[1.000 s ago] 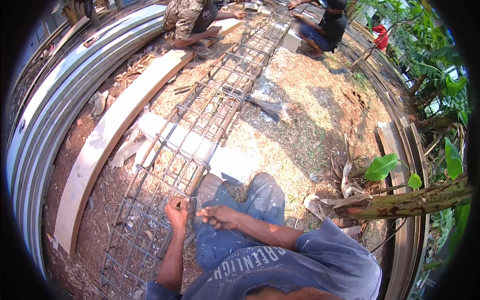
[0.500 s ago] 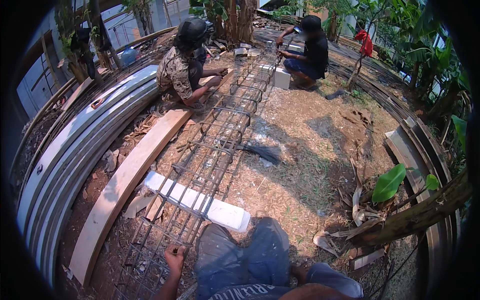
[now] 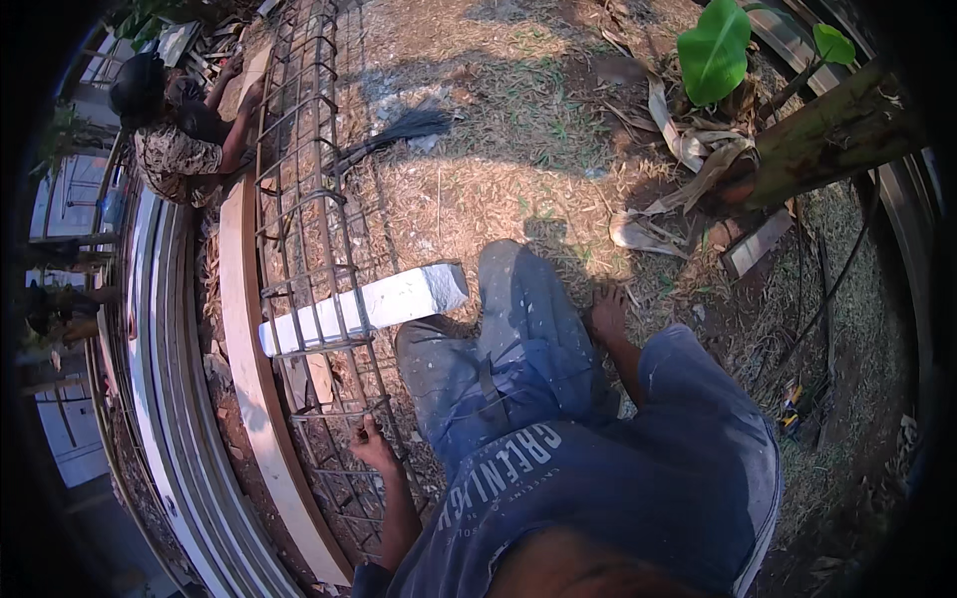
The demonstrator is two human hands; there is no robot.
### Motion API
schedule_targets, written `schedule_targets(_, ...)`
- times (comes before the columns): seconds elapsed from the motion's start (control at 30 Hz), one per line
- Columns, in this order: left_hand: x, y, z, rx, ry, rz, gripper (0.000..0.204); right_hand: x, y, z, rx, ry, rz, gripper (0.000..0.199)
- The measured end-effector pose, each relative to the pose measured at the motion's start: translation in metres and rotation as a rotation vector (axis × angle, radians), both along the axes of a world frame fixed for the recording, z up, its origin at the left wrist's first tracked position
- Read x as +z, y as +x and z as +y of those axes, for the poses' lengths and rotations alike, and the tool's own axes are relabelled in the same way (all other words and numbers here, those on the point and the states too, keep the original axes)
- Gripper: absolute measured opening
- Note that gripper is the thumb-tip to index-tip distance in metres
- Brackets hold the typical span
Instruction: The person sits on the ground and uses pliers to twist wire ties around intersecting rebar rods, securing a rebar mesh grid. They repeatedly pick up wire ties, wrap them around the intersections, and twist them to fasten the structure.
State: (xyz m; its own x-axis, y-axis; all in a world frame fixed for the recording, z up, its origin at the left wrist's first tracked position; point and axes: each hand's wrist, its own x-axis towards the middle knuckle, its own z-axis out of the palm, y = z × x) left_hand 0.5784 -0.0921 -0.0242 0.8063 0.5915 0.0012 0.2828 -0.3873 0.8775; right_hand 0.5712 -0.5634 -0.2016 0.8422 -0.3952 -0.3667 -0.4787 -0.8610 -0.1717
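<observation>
A long rebar cage of lengthwise bars and square stirrups runs away from me on my left. My left hand is at its near right edge, beside a stirrup corner. Its fingers are curled closed; whatever they pinch is too small to make out. The cage passes over a white block-like beam lying crosswise just ahead of my knees. My right hand is down on the ground beside my right knee, fingers spread, holding nothing.
A wooden plank and stacked pale boards lie left of the cage. A co-worker squats at far left. A dark bristly bundle lies right of the cage. A banana trunk leans in from the right.
My view has swung down and to the right. My right hand and arm now show on the ground. The second co-worker has left the picture. My left hand remains at the cage's edge.
</observation>
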Motion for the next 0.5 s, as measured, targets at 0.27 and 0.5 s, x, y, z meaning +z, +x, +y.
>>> schedule_targets(0.27, 0.007, 0.027, -0.006, -0.193, 0.114, 0.038, 0.03, -0.027, -0.101, -0.004, -0.33, 0.426, 0.075, 0.031)
schedule_targets(0.5, 0.026, 0.026, -0.029, -0.15, 0.101, 0.121, 0.031, 0.004, -0.134, -0.078, -0.845, 0.204, 0.032, 0.034)
